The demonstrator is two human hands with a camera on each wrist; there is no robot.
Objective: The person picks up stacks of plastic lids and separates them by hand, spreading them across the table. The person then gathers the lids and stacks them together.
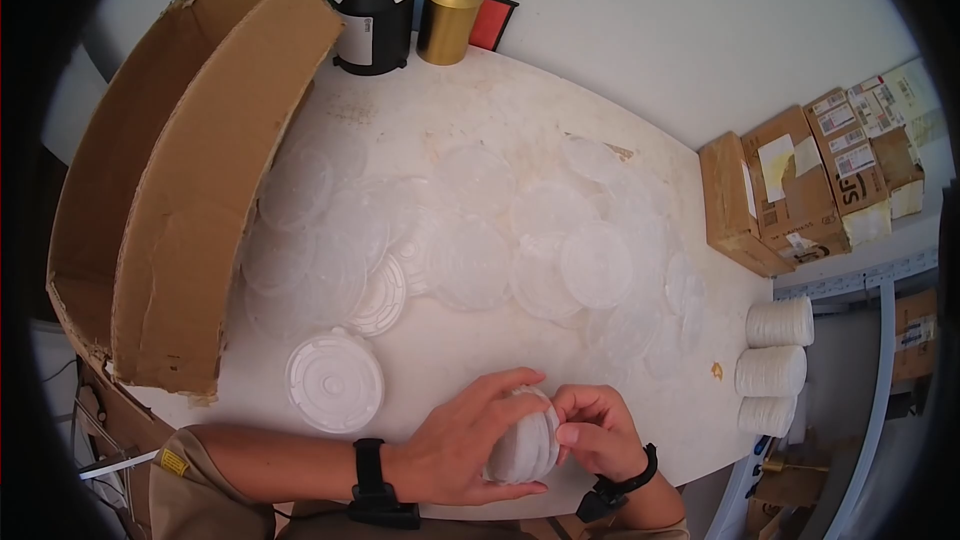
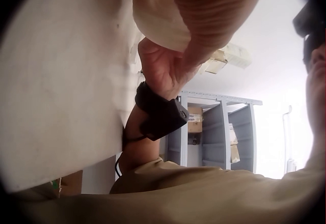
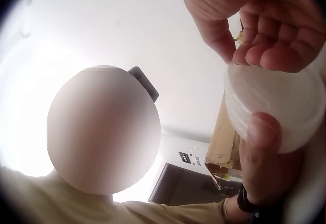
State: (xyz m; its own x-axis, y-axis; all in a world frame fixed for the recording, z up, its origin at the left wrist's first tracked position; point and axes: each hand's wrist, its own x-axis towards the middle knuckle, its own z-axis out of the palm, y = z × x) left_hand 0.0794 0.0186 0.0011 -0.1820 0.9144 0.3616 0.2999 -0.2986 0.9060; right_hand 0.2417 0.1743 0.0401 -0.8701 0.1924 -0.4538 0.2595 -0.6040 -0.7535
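Note:
My left hand (image 1: pixel 452 443) grips a short stack of round translucent plastic lids (image 1: pixel 519 452) near the table's front edge, thumb on one side and fingers over the other. The lids stand on edge, facing partly sideways. My right hand (image 1: pixel 607 432) pinches at the stack's right rim with thumb and fingertips. In the right wrist view the left thumb lies across the face of the lids (image 3: pixel 277 94), and the right fingertips are right at their upper rim. A white stack of ribbed lids (image 1: pixel 335 381) lies flat to the left of the hands.
Many loose clear lids (image 1: pixel 470 262) overlap across the table's middle. An open cardboard box (image 1: pixel 205 190) stands at left. A black canister (image 1: pixel 375 25) and a brass-coloured one (image 1: pixel 449 22) stand at the back. Cartons (image 1: pixel 790 180) and white wrapped rolls (image 1: pixel 770 373) are at right.

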